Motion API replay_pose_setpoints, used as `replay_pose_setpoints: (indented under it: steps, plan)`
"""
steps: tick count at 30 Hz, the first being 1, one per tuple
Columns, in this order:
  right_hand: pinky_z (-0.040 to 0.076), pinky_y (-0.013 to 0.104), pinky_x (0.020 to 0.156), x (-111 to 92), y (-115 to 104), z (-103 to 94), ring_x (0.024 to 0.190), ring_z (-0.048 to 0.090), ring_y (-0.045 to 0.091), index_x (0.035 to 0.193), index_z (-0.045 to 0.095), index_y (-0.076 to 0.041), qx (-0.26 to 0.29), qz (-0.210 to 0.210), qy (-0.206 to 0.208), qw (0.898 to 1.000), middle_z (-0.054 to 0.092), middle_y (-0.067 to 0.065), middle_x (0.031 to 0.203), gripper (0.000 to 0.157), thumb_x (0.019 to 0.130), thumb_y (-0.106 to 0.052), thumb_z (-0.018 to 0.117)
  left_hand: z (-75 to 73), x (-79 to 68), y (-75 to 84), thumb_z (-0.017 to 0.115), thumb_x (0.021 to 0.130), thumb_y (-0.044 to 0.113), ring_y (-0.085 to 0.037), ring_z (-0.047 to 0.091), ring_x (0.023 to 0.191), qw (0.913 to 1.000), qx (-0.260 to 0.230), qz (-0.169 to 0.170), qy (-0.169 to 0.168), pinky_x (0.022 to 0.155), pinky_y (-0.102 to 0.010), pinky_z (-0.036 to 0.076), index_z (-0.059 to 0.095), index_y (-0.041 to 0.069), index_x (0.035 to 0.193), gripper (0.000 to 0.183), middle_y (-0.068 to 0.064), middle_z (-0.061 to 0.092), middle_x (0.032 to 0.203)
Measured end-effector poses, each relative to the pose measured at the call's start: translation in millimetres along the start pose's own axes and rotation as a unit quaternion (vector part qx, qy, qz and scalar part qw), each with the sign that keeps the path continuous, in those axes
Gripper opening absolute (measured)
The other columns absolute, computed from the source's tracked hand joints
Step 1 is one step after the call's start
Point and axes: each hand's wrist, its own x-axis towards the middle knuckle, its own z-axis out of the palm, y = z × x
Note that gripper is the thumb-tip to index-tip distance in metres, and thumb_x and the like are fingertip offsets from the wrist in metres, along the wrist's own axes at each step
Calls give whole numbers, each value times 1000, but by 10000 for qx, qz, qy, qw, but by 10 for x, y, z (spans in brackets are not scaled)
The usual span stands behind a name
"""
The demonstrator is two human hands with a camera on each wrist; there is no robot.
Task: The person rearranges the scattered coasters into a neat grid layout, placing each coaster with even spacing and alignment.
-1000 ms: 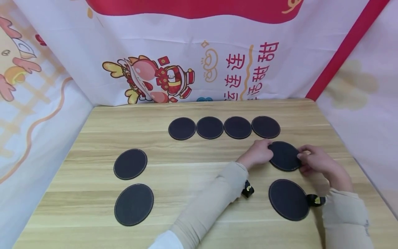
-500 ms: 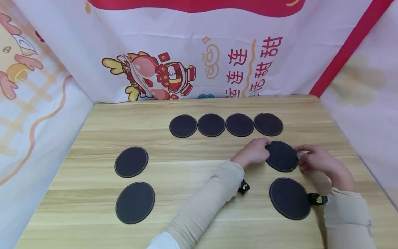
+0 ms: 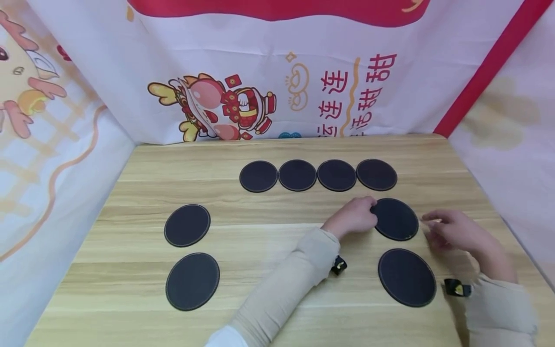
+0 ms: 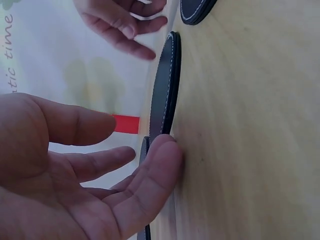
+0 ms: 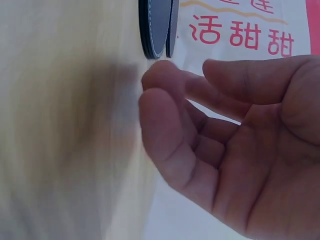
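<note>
A round black coaster (image 3: 396, 219) with a stitched rim lies flat at the right of the table. At its left edge is my left hand (image 3: 353, 215), its fingertips at or close against the rim; in the left wrist view the thumb stands away from the loosely bent fingers (image 4: 155, 185). My right hand (image 3: 460, 233) is just off the coaster's right side, with a small gap between. Nothing is between its relaxed, slightly bent fingers (image 5: 162, 125). Nearer the front lies another black coaster (image 3: 406, 277).
A row of several black coasters (image 3: 297, 175) runs edge to edge along the back of the wooden table (image 3: 277, 289). Two more, a rear coaster (image 3: 187, 225) and a front coaster (image 3: 192, 281), lie at the left. Printed white cloth (image 3: 243, 43) walls the back and sides.
My right hand has drawn away from the coaster, to the right. The left hand stays at the coaster's left edge. The coaster has shifted only slightly, if at all.
</note>
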Motion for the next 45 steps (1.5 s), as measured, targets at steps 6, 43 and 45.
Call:
replay_pose_setpoints:
  steps: [6, 43, 45]
  plan:
    - [56, 37, 60, -322, 101, 108, 71, 62, 23, 124, 49, 21, -309, 436, -47, 9986, 61, 8, 80, 35, 106, -8, 41, 36, -199, 4, 54, 98, 15, -10, 55, 99, 9993, 263, 34, -273, 80, -19, 43, 54, 8, 143, 46, 1, 57, 142]
    - [56, 37, 55, -570, -346, 862, 64, 63, 23, 124, 53, 17, 100, 627, 396, 9972, 56, 8, 73, 35, 105, -12, 45, 138, -756, -14, 52, 101, 22, -14, 55, 48, 9934, 780, -386, -740, 46, -27, 44, 62, 12, 99, 14, 0, 60, 73]
    - [56, 36, 55, -576, -367, 881, 64, 62, 22, 123, 55, 16, -19, 634, 438, 9970, 57, 7, 71, 35, 106, -13, 46, 132, -770, -17, 52, 100, 22, -14, 55, 51, 9932, 926, -298, -640, 48, -28, 43, 63, 13, 89, 18, 0, 60, 71]
